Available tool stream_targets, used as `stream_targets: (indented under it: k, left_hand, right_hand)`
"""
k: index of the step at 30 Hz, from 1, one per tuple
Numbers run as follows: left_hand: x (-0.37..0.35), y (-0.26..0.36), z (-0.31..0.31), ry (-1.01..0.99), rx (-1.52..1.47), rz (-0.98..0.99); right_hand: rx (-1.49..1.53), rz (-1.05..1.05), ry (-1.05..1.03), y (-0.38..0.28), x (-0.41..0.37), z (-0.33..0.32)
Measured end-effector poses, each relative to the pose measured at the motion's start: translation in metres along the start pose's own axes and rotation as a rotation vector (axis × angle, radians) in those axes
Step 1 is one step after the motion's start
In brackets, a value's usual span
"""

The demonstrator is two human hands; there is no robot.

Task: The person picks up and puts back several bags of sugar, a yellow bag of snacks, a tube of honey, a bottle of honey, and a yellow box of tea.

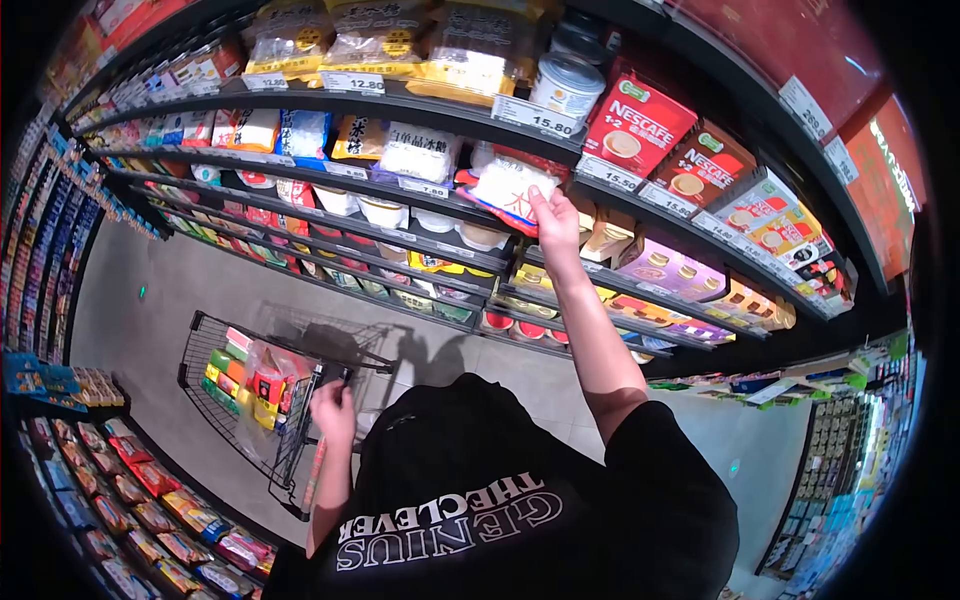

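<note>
My right hand reaches up to the shelf and pinches the near edge of a white bag with a red and blue border. The bag lies tilted at the shelf's front edge, beside a white packet. At the left, my left hand is closed over the handle of a black wire shopping cart. Its fingers are curled and partly hidden. In the cart are a clear plastic bag with red and yellow packs in it, and several colourful packs.
Shelves with price tags curve across the front, holding red Nescafe boxes, a tin and yellow bags. Snack packs fill a lower-left display. Grey floor shows around the cart. Another shelf stands at right.
</note>
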State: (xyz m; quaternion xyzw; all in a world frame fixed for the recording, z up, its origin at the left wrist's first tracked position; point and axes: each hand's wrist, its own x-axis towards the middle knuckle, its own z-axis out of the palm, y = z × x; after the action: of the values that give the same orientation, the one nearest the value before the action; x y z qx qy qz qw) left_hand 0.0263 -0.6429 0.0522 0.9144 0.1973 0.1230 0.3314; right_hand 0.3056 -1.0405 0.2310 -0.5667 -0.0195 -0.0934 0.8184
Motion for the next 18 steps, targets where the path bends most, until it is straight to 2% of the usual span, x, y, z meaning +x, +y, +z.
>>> stream_targets:
  k: [1, 4, 5, 8, 9, 10, 11, 12, 13, 16, 18]
  left_hand:
    - [-0.01, -0.013, -0.008, 0.029, 0.199, -0.098]
    - [-0.039, -0.058, -0.018, -0.123, 0.365, -0.392]
    - [-0.051, -0.079, -0.01, -0.052, 0.348, -0.358]
    - [-0.066, -0.093, -0.01, -0.102, 0.302, -0.411]
    - [-0.068, -0.093, -0.006, -0.02, 0.383, -0.339]
    - [-0.064, -0.087, -0.008, -0.021, 0.379, -0.351]
    - [-0.056, -0.082, -0.012, -0.075, 0.348, -0.466]
    - [-0.051, -0.079, -0.014, -0.129, 0.314, -0.576]
    - [-0.047, -0.085, -0.014, -0.145, 0.297, -0.58]
    - [-0.043, -0.085, -0.019, -0.244, 0.375, -0.561]
    - [-0.041, -0.086, -0.022, -0.271, 0.371, -0.564]
  right_hand:
    - [-0.041, -0.027, 0.018, 0.004, 0.007, -0.002]
    - [-0.221, -0.001, 0.15, 0.009, 0.021, 0.001]
    - [-0.273, 0.014, 0.198, 0.003, 0.022, 0.008]
    - [-0.387, -0.001, 0.248, -0.01, 0.021, 0.019]
    - [-0.511, 0.042, 0.278, -0.018, 0.022, 0.024]
    - [-0.634, 0.085, 0.309, -0.023, 0.023, 0.025]
    - [-0.641, 0.085, 0.302, -0.015, 0.028, 0.018]
    - [-0.806, 0.022, 0.339, 0.001, 0.037, 0.007]
    - [-0.97, -0.044, 0.376, 0.006, 0.041, 0.005]
    - [-0.857, 0.002, 0.334, 0.013, 0.036, 0.004]
    - [-0.801, -0.062, 0.152, 0.03, 0.041, -0.011]
